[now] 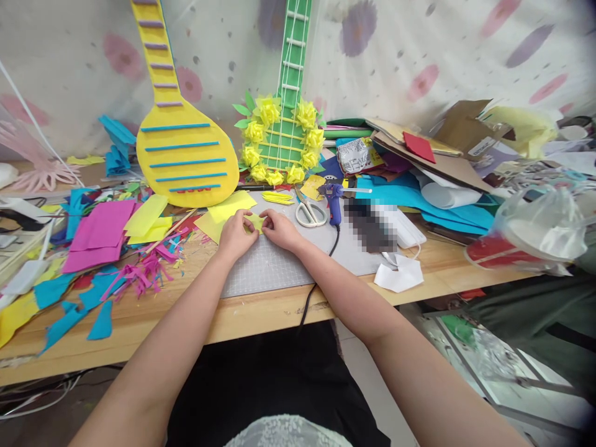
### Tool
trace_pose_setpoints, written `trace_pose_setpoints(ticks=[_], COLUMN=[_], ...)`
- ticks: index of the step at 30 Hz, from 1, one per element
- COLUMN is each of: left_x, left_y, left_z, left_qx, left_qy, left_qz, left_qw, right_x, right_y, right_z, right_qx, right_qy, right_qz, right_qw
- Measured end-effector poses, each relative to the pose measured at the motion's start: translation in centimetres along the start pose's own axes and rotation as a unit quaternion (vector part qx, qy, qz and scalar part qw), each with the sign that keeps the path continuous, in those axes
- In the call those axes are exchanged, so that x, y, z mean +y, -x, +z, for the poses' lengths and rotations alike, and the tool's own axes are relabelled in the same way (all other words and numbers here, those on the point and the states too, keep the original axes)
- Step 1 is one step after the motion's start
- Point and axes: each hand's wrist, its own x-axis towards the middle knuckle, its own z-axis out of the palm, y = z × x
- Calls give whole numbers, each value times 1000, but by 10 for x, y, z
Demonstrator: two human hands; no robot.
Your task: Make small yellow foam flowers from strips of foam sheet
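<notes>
Between my left hand (239, 234) and my right hand (280, 230) is a small piece of yellow paper (254, 221), pinched by the fingers of both. My hands are close together over a grey cutting mat (265, 270). Larger yellow paper sheets (231, 205) lie just behind my left hand. To the right of my right hand are white-handled scissors (311, 215) and a blue glue gun (334, 202) with a black cord. Thin yellow strips (278, 197) sit beyond my fingers.
A yellow paper guitar (186, 155) and a green one with yellow flowers (282, 149) lean against the back curtain. Magenta paper (100, 233) and blue scraps lie left. Stacked cardboard (433, 161), a phone-like blurred patch, and a bagged red cup (507, 251) are right.
</notes>
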Motion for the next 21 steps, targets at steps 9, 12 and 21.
trace_pose_setpoints(ticks=[9,12,21], left_x=[0,-3,1], left_y=[0,-1,1], left_z=[1,2,-1], left_qx=[6,5,-3], left_qy=[-6,-8,-31], left_qz=[-7,-4,60], left_qw=[1000,1000,998], right_x=[1,3,4], right_y=[0,0,-1], right_z=[0,0,1], right_qx=[-8,-11,-13], right_qy=[11,11,12], right_qz=[-28,-33,-45], right_qw=[1000,999,999])
